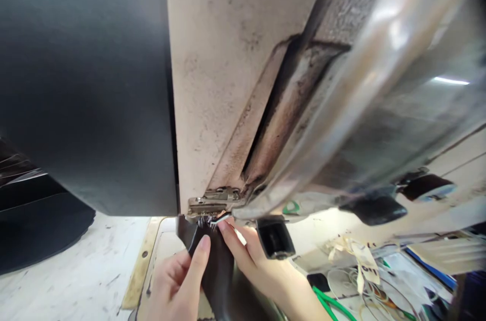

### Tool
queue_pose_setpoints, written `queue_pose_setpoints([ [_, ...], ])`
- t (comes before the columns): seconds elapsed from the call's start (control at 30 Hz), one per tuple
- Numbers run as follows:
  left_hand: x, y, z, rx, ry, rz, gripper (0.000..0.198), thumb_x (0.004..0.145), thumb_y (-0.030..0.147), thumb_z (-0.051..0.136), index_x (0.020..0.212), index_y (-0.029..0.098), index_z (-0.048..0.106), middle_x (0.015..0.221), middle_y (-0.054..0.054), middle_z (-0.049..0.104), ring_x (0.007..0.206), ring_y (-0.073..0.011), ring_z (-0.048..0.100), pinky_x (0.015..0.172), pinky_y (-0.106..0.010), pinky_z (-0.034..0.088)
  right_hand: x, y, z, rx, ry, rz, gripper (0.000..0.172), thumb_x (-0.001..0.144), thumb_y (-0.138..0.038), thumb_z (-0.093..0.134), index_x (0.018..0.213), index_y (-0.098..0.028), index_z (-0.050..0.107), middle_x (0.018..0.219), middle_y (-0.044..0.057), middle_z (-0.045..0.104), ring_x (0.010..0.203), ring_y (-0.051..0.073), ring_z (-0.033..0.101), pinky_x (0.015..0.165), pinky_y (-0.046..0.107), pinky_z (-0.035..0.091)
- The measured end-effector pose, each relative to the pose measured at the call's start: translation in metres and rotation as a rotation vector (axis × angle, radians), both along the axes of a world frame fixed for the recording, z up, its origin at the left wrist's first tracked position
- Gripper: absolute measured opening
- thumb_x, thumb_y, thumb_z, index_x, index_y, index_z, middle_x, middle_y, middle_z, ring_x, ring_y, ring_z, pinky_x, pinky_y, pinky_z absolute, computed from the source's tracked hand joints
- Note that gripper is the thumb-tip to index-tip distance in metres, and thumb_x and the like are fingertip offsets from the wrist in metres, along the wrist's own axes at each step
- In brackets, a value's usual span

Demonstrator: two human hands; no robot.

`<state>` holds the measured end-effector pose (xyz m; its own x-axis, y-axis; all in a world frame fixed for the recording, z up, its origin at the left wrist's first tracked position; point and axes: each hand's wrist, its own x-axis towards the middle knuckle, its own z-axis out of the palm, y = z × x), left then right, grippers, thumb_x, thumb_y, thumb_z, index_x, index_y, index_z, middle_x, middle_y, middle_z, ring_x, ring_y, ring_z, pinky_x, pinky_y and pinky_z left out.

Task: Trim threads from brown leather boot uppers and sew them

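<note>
A dark, smooth, leather-like piece (220,273) runs under the metal needle and foot area (207,205) of a sewing machine (228,57). My left hand (176,278) is closed on the left edge of this piece, its thumb lying on top. On the other side my right hand (258,263) is closed, its fingertips right by the foot. A thin black-and-white item (222,217) shows at those fingertips, too small to name. Something white also shows between the right fingers. The needle itself is hidden.
A large black panel (87,83) hangs at the left, close beside the machine head. A blurred clear shield (341,123) slants across the right. Dark knobs (276,237) stick out below it. Green-handled scissors (330,303) and tangled cords (364,280) lie at the lower right.
</note>
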<state>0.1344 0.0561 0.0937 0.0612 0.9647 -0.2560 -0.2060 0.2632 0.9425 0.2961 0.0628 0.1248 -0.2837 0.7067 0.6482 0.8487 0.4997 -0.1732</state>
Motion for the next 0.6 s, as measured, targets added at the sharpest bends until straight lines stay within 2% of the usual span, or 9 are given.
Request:
queue_pose_setpoints([
  [0.1, -0.007, 0.009, 0.005, 0.084, 0.043, -0.058, 0.063, 0.069, 0.07, 0.073, 0.048, 0.019, 0.044, 0.045, 0.005, 0.031, 0.045, -0.009, 0.033, 0.045, -0.022, 0.029, 0.0, -0.002, 0.003, 0.004, -0.03, 0.002, 0.03, 0.098, -0.016, 0.044, 0.087, -0.027, 0.07, 0.071, 0.0, 0.072, 0.068, 0.017, 0.07, 0.066, 0.024, 0.053],
  [0.17, -0.016, 0.017, 0.009, 0.109, 0.073, -0.131, 0.063, 0.07, 0.07, 0.073, 0.049, 0.018, 0.044, 0.048, 0.005, 0.032, 0.047, -0.009, 0.033, 0.047, -0.022, 0.029, -0.001, -0.008, 0.003, 0.043, -0.037, 0.001, 0.031, 0.1, -0.018, 0.04, 0.092, -0.026, 0.069, 0.074, 0.001, 0.073, 0.068, 0.017, 0.07, 0.066, 0.025, 0.053],
  [0.27, -0.031, 0.031, 0.014, 0.139, 0.118, -0.294, 0.061, 0.074, 0.074, 0.067, 0.06, 0.016, 0.052, 0.058, 0.003, 0.039, 0.055, -0.0102, 0.033, 0.051, -0.021, 0.032, -0.007, -0.019, 0.001, 0.082, -0.005, -0.025, 0.026, 0.102, -0.022, 0.041, 0.098, -0.023, 0.067, 0.084, 0.004, 0.074, 0.074, 0.019, 0.071, 0.072, 0.029, 0.054],
  [0.37, -0.039, 0.042, 0.014, 0.231, 0.183, -0.421, 0.061, 0.081, 0.075, 0.058, 0.065, 0.017, 0.047, 0.065, 0.003, 0.037, 0.061, -0.0108, 0.031, 0.053, -0.02, 0.031, -0.016, -0.023, 0.001, 0.073, 0.035, -0.043, 0.02, 0.099, -0.019, 0.047, 0.106, -0.022, 0.065, 0.098, 0.005, 0.075, 0.085, 0.021, 0.071, 0.082, 0.033, 0.055],
  [0.47, -0.039, 0.047, 0.013, 0.281, 0.201, -0.405, 0.063, 0.081, 0.077, 0.056, 0.063, 0.019, 0.039, 0.064, 0.003, 0.032, 0.06, -0.0106, 0.026, 0.05, -0.02, 0.028, -0.021, -0.021, 0.0, 0.076, 0.059, -0.05, 0.025, 0.096, -0.014, 0.05, 0.116, -0.022, 0.064, 0.105, 0.004, 0.074, 0.091, 0.021, 0.071, 0.084, 0.033, 0.054],
  [0.6, -0.032, 0.047, 0.011, 0.237, 0.141, -0.345, 0.064, 0.071, 0.077, 0.064, 0.059, 0.018, 0.042, 0.061, 0.003, 0.034, 0.059, -0.0102, 0.027, 0.049, -0.02, 0.031, -0.021, -0.017, -0.001, 0.155, 0.072, -0.061, 0.026, 0.097, -0.017, 0.05, 0.118, -0.022, 0.064, 0.099, 0.004, 0.075, 0.081, 0.022, 0.071, 0.075, 0.034, 0.052],
])
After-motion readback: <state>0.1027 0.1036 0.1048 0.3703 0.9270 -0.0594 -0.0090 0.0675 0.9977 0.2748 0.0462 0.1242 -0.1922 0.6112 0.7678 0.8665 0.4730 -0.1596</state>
